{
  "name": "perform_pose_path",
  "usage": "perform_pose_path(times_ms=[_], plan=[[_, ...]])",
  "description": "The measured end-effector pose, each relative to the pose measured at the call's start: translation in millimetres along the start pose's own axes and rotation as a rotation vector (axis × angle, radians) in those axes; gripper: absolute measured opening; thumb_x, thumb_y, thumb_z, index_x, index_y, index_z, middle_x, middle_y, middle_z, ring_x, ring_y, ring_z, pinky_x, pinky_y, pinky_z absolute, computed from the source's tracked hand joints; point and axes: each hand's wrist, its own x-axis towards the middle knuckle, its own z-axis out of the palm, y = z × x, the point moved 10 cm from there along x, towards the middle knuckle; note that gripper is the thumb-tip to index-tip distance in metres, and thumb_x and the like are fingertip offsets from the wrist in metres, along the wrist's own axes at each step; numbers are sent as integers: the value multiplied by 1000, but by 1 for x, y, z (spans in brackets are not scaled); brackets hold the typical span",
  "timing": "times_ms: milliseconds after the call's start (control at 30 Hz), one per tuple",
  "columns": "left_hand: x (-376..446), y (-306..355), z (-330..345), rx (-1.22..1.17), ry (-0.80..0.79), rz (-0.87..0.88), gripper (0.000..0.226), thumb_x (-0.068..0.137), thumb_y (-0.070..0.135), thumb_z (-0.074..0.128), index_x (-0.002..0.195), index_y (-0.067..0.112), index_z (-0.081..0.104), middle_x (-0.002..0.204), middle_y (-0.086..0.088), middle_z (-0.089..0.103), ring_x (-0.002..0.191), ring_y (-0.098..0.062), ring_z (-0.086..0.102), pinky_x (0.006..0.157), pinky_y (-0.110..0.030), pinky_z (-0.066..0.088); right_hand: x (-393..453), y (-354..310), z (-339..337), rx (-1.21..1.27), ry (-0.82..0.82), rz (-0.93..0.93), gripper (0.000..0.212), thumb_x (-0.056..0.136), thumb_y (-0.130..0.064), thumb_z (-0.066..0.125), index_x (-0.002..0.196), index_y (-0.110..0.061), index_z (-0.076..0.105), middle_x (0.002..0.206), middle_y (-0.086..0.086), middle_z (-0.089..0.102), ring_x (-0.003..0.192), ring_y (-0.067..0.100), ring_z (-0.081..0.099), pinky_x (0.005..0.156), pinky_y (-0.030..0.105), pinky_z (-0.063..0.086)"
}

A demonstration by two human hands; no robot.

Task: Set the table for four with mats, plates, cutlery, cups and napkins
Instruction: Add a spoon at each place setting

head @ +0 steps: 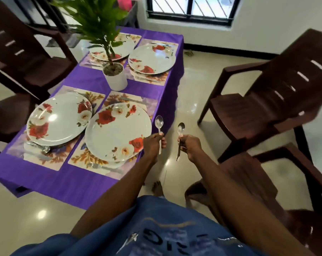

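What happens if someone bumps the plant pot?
The plant pot would probably tip rather than slide: it looks narrow, and the leafy plant rises tall above it. The purple tablecloth underneath might drag too.

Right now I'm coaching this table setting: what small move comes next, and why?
Probably lower the left hand and lay its spoon on the nearest mat, beside the plate. Each hand holds a spoon upright off the table's edge, and that mat shows a fork but no spoon.

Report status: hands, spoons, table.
Left hand grips one spoon, right hand another spoon, bowls up. Four plates on mats; no cups or napkins visible. Nearest plate unobstructed.
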Motion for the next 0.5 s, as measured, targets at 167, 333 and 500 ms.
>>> perform_pose_path(times_ms=[167,333,500], plan=[[63,43,-47,-3,195,9,18,92,14,62,85,2,72,64,-6,59,52,-14,45,47,-25,37,54,-58,88,-195,-131,-60,8,87,0,61,89,-4,67,77,10,66,66,19,59,62,30,50],[89,53,-84,-52,291,-20,14,91,13,61,83,8,70,65,-5,58,52,-13,44,47,-23,35,85,-78,155,-398,-226,-89,20,85,4,54,77,-9,67,70,10,61,57,19,53,53,27,45],[106,59,-109,-167,410,-36,16,93,14,57,84,8,69,63,-3,59,49,-11,45,46,-23,35,109,-98,207,-518,-310,-130,16,84,4,56,85,-5,69,69,8,58,54,14,48,47,22,38]])
